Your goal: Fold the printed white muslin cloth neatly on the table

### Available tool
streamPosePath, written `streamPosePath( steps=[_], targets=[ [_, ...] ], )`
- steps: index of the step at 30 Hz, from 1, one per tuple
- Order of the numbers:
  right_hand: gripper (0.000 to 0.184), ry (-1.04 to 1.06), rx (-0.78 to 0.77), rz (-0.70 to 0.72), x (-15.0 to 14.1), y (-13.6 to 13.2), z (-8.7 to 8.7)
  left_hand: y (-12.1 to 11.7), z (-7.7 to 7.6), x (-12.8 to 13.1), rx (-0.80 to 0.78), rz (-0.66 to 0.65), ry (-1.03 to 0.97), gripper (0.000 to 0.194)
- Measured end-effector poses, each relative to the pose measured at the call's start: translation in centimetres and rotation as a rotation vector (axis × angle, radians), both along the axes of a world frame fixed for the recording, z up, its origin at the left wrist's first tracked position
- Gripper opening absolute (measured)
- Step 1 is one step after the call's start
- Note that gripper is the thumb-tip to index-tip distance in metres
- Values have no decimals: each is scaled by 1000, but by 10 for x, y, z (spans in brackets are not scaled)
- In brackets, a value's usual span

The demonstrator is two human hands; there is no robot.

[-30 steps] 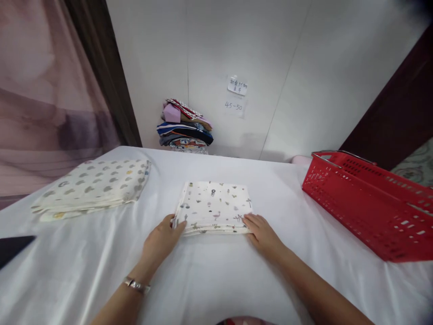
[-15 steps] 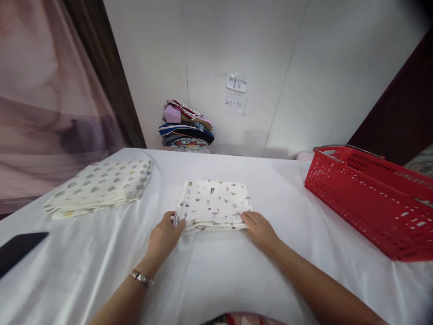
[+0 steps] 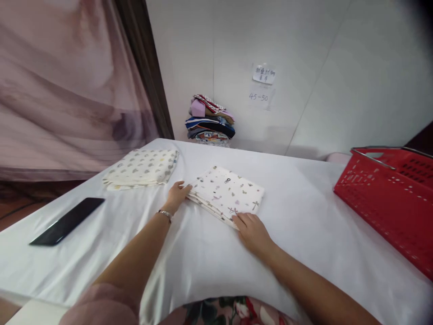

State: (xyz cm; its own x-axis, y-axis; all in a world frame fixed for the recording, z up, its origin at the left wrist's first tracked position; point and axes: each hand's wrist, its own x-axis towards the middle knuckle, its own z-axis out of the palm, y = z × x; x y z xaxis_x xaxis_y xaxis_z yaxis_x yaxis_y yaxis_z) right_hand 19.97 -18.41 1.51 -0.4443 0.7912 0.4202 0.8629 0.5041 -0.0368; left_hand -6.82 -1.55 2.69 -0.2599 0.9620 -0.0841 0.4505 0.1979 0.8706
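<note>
A folded white cloth with small plant and flamingo prints lies at an angle on the white-covered table, in the middle of the head view. My left hand grips its left corner, with thumb and fingers closed on the layered edge. At the near right corner, my right hand holds the folded edge, its fingers on top and the thumb hidden. Farther left rests a second folded cloth, cream with grey cloud-like shapes; neither hand touches it.
A black flat tablet-like object lies at the left. On the right stands a red perforated basket with metal handles. Behind the table's far edge rises a stack of folded fabrics. Paper signs hang on the wall.
The printed cloth has turned clockwise, its left end moved away from me and its right corner nearer, both hands still on it. The camera view has swung left.
</note>
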Motion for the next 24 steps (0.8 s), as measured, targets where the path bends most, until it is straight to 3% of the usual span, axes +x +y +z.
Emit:
streamPosePath(
  steps=[3,7,10,14,18,24],
  targets=[
    [39,42,-25,48,3,-2,-2,-5,-1,-3,-18,1,-159,55],
    [40,72,-67,71,10,-3,-4,-19,8,-3,-39,11,-442,53],
    [40,98,-87,74,10,-4,-5,-29,13,-1,-40,59,-544,49],
    [36,180,-73,78,10,-5,-2,-44,9,2,-42,116,-631,49],
    [26,246,-182,23,9,2,13,-58,2,7,-93,105,-655,46],
    [19,252,-386,32,-20,43,42,-63,0,17,-133,28,-563,21]
  ],
)
